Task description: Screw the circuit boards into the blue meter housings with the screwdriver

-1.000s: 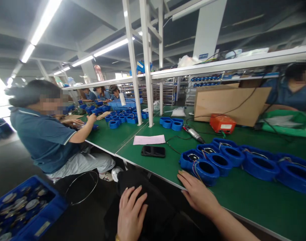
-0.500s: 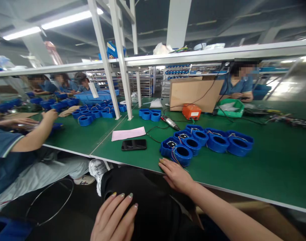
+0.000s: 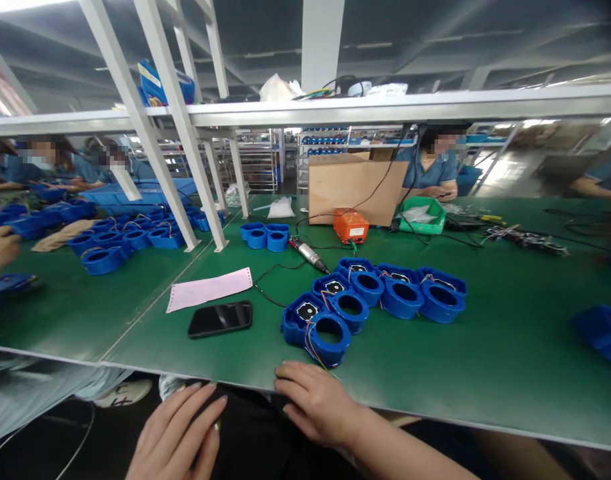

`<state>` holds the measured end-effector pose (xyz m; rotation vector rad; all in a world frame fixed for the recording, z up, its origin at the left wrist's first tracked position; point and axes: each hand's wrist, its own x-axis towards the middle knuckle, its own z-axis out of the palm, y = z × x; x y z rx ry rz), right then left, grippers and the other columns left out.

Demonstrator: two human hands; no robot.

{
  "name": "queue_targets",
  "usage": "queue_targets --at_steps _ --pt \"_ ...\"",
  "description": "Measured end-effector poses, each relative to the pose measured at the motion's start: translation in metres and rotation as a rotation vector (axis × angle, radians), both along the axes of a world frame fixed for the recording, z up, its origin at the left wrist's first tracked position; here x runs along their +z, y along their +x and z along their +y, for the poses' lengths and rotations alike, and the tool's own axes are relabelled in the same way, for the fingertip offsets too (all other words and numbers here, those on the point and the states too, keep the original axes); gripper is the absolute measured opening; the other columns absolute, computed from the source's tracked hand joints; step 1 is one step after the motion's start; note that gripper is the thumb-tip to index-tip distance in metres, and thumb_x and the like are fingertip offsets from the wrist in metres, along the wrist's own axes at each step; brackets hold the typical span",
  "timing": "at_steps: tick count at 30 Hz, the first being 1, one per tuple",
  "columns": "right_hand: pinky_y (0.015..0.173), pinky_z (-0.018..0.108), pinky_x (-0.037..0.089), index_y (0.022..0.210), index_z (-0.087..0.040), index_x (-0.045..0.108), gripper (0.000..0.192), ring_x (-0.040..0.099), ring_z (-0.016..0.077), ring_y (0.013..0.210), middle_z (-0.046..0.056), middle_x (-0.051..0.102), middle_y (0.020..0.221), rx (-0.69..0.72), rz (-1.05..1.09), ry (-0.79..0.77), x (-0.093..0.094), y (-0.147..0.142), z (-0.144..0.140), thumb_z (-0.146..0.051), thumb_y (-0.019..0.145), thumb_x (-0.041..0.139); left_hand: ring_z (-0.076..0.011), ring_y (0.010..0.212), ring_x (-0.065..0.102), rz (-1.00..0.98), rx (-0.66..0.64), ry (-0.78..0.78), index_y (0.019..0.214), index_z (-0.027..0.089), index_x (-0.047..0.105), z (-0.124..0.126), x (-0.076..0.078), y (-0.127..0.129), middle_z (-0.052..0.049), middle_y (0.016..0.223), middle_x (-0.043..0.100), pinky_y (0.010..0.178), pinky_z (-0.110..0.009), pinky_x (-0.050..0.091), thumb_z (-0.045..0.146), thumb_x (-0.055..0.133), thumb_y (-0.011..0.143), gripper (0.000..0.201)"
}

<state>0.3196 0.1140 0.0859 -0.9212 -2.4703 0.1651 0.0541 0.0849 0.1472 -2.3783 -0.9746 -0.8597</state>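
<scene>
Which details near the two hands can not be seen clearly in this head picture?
- Left hand: its wrist is cut off by the bottom edge.
- Right hand: its palm lies face down at the green table edge, so whatever is under it is hidden.
- Nearest round blue plastic housing: the ends of its thin coloured wires are too small to follow.
- Black smartphone: dark screen, nothing readable.

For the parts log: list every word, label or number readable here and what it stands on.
None can be read.
Orange box: its white label is too blurred.
Blue housings: white stickers, no legible text.
Pink sheet: no print shows.
Phone: screen dark.
</scene>
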Motion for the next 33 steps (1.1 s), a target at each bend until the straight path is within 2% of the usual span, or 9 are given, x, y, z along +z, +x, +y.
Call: queue_targets --at_steps 2,4,6,9,12,15,18,25,33 --pt "0.074 0.03 0.055 0.112 -0.017 0.057 0.027 0.062 0.0191 0.093 0.008 0.064 0.111 0.072 0.095 0.051 0.015 0.005 0.0 -0.02 0.086 0.048 -0.0218 0.114 0.05 -0.001 0.019 -0.045 0.11 0.016 0.063 0.015 0.004 0.015 -0.007 0.12 0.057 0.107 -0.033 0.03 0.015 0.05 0.09 0.024" --pt "0.067 0.027 0.054 0.108 -0.016 0.057 0.025 0.061 0.017 0.083 0.008 0.064 0.101 0.066 0.267 0.139 0.033 0.019 0.007 -0.012 0.087 0.046 -0.0225 0.114 0.049 -0.006 0.043 -0.089 0.11 0.016 0.062 0.029 0.006 0.03 -0.007 0.121 0.056 0.105 -0.035 0.032 0.014 0.049 0.091 0.024" --pt "0.074 0.029 0.054 0.112 -0.014 0.056 0.029 0.059 0.0177 0.088 0.01 0.063 0.1 -0.052 0.397 0.174 0.05 0.039 0.025 -0.006 0.087 0.044 -0.023 0.115 0.049 -0.004 0.07 -0.129 0.111 0.016 0.06 0.044 0.008 0.045 -0.007 0.122 0.055 0.102 -0.036 0.034 0.015 0.048 0.091 0.023" --pt "0.084 0.038 0.054 0.122 -0.015 0.054 0.039 0.056 0.022 0.1 0.014 0.058 0.112 -0.187 0.239 0.077 0.065 0.068 0.059 -0.005 0.087 0.041 -0.0234 0.117 0.047 0.018 0.079 -0.211 0.116 0.017 0.056 0.066 0.009 0.069 -0.007 0.125 0.052 0.098 -0.039 0.039 0.017 0.046 0.092 0.026" --pt "0.082 0.04 0.053 0.118 -0.021 0.059 0.035 0.056 0.0235 0.098 0.012 0.058 0.112 -0.091 0.058 -0.033 0.064 0.08 0.082 -0.01 0.087 0.048 -0.0253 0.124 0.04 0.037 0.053 -0.347 0.126 0.018 0.048 0.085 0.005 0.096 -0.009 0.135 0.044 0.098 -0.044 0.044 0.021 0.045 0.091 0.036" --pt "0.075 0.032 0.051 0.098 -0.019 0.065 0.015 0.056 0.018 0.084 0.006 0.062 0.094 -0.011 0.175 -0.06 0.055 0.077 0.089 -0.016 0.091 0.052 -0.0259 0.131 0.034 0.039 -0.001 -0.466 0.135 0.015 0.039 0.097 -0.006 0.116 -0.011 0.142 0.036 0.1 -0.045 0.045 0.027 0.047 0.089 0.048" --pt "0.069 0.028 0.048 0.087 -0.016 0.062 0.015 0.054 0.0155 0.076 0.005 0.062 0.084 -0.035 0.336 -0.026 0.047 0.073 0.088 -0.017 0.094 0.049 -0.0248 0.131 0.034 0.006 -0.019 -0.501 0.136 0.012 0.037 0.101 -0.019 0.125 -0.012 0.141 0.038 0.102 -0.042 0.044 0.032 0.046 0.089 0.052" --pt "0.07 0.025 0.05 0.092 -0.013 0.06 0.015 0.058 0.014 0.077 0.006 0.063 0.084 -0.119 0.519 -0.061 0.044 0.072 0.085 -0.008 0.092 0.047 -0.0248 0.131 0.036 -0.097 -0.059 -0.515 0.136 0.009 0.037 0.102 -0.03 0.124 -0.013 0.138 0.04 0.109 -0.038 0.031 0.048 0.037 0.094 0.057" --pt "0.081 0.034 0.054 0.111 -0.012 0.059 0.027 0.061 0.0188 0.088 0.01 0.067 0.1 -0.125 0.344 -0.024 0.048 0.07 0.086 -0.009 0.091 0.042 -0.033 0.131 0.032 -0.07 -0.057 -0.52 0.139 0.022 0.039 0.102 -0.033 0.123 -0.014 0.143 0.032 0.101 -0.05 0.04 0.05 0.025 0.097 0.052"
